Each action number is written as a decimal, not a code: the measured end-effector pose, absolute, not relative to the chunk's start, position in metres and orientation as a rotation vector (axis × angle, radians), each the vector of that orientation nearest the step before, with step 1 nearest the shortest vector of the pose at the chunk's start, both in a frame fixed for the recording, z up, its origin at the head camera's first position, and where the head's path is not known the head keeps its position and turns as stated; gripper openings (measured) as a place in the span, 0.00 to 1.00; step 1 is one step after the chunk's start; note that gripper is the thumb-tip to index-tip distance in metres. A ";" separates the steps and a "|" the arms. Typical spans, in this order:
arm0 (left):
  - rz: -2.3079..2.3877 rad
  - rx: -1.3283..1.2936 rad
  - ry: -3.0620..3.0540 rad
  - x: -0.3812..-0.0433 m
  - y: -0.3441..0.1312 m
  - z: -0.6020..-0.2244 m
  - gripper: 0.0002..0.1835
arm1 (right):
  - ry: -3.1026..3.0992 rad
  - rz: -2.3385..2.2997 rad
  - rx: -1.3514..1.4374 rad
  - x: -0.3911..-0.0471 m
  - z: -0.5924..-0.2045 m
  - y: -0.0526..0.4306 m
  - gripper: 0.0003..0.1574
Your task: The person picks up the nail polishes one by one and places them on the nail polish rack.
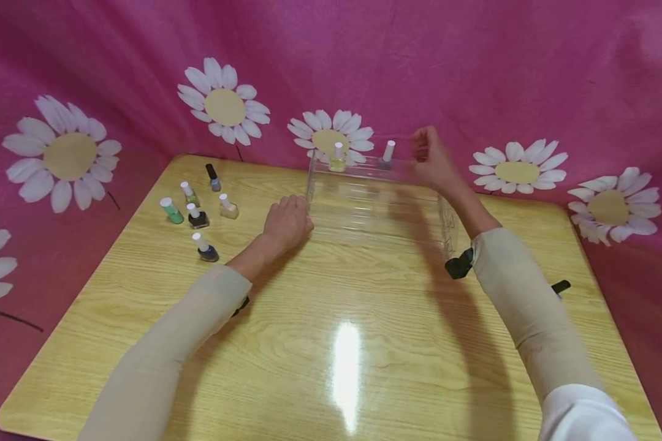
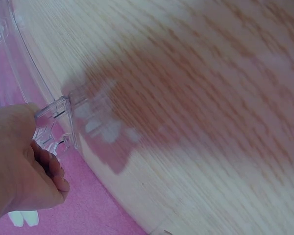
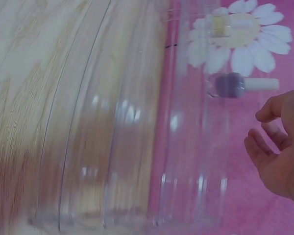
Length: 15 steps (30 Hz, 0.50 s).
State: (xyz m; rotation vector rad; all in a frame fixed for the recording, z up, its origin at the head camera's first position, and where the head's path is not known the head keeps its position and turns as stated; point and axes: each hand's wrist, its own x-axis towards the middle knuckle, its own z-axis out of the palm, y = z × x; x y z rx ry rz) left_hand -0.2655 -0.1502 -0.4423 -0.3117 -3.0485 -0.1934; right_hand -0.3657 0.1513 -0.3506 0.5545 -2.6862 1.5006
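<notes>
A clear, stepped acrylic display rack (image 1: pixel 375 214) stands at the back of the table. My left hand (image 1: pixel 288 222) grips its left end; in the left wrist view the thumb and curled fingers close around the clear side panel (image 2: pixel 56 110). On the rack's top tier, a yellowish nail polish bottle (image 1: pixel 338 160) and a greyish-purple nail polish bottle (image 3: pixel 229 85) stand upright, both white-capped. My right hand (image 1: pixel 431 158) hovers by the top tier's right part, just right of the greyish-purple bottle. Its fingers are loosely bent and hold nothing.
Several nail polish bottles stand at the table's left, among them a green one (image 1: pixel 171 211), a black one (image 1: pixel 197 217) and a dark blue one (image 1: pixel 207 250). A black-capped bottle (image 1: pixel 560 286) shows partly behind the right sleeve. A pink flowered cloth (image 1: pixel 408 67) hangs behind.
</notes>
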 end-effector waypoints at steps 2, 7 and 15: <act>-0.185 -0.314 -3.055 -0.265 -0.150 -0.442 0.11 | -2.691 1.437 0.532 -0.357 -0.345 0.163 0.27; -0.178 -0.304 -3.087 -0.266 -0.150 -0.441 0.10 | -2.714 1.296 0.498 -0.329 -0.334 0.197 0.26; -0.188 -0.304 -3.100 -0.266 -0.148 -0.441 0.12 | -2.715 1.256 0.396 -0.288 -0.337 0.254 0.25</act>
